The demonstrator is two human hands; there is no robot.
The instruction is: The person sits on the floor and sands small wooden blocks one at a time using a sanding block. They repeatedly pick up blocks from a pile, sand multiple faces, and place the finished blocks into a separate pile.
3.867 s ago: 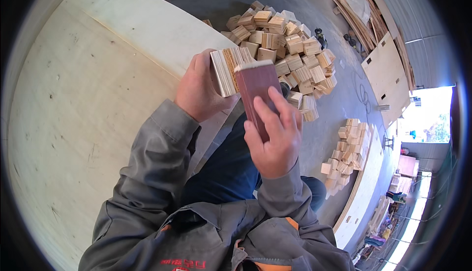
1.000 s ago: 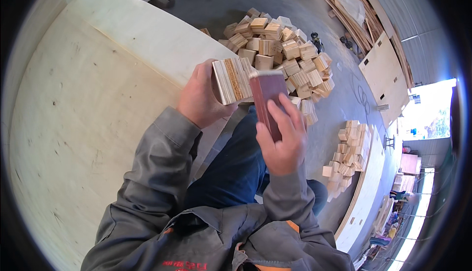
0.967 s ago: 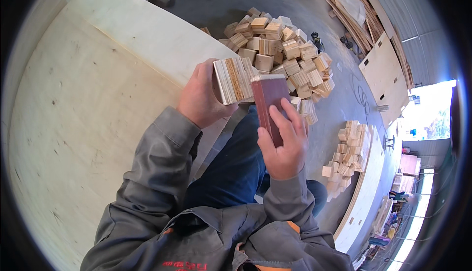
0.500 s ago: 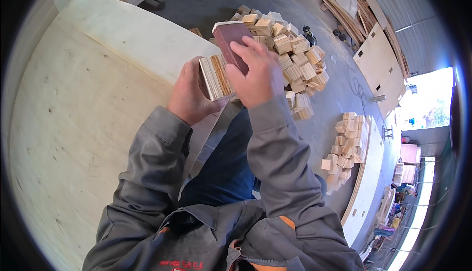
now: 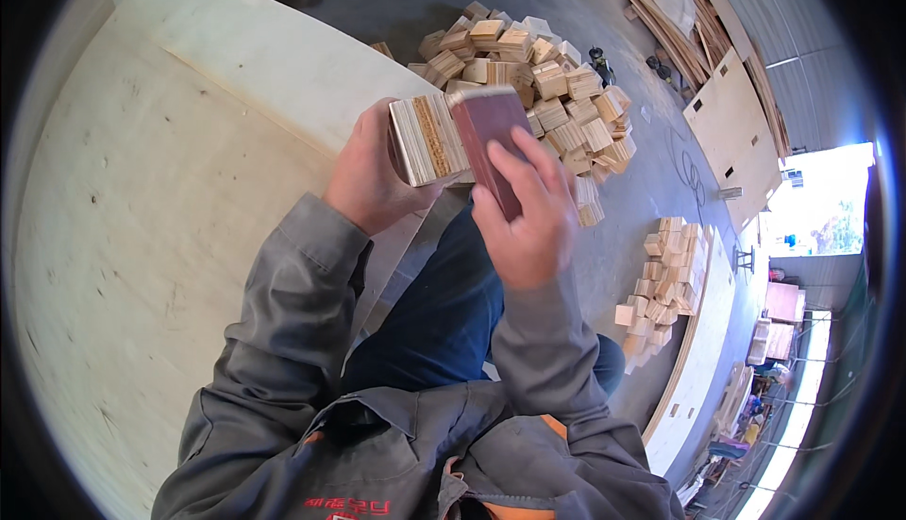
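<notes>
My left hand (image 5: 370,173) is wrapped round a layered plywood block (image 5: 425,142), its striped end face up, with one coarse brown band among pale layers. In my right hand (image 5: 530,201) is a flat, dark red-brown sanding block (image 5: 493,142) with a pale far edge. The fingers lie over its face and the thumb is on its near side; the hand is slightly blurred. The sanding block is tilted against the plywood block's right side. My left fingertips are hidden behind the plywood block.
A large pale plywood sheet (image 5: 170,199) fills the left side. Beyond my hands a heap of plywood blocks (image 5: 557,81) lies on the grey floor (image 5: 651,180). A smaller pile of blocks (image 5: 665,284) is at right, beside a long board (image 5: 703,331). Boards (image 5: 727,124) lean at the far right.
My right hand has moved right and nearer to me with the sanding block, from across the plywood block's top to its right side. The left hand has barely shifted.
</notes>
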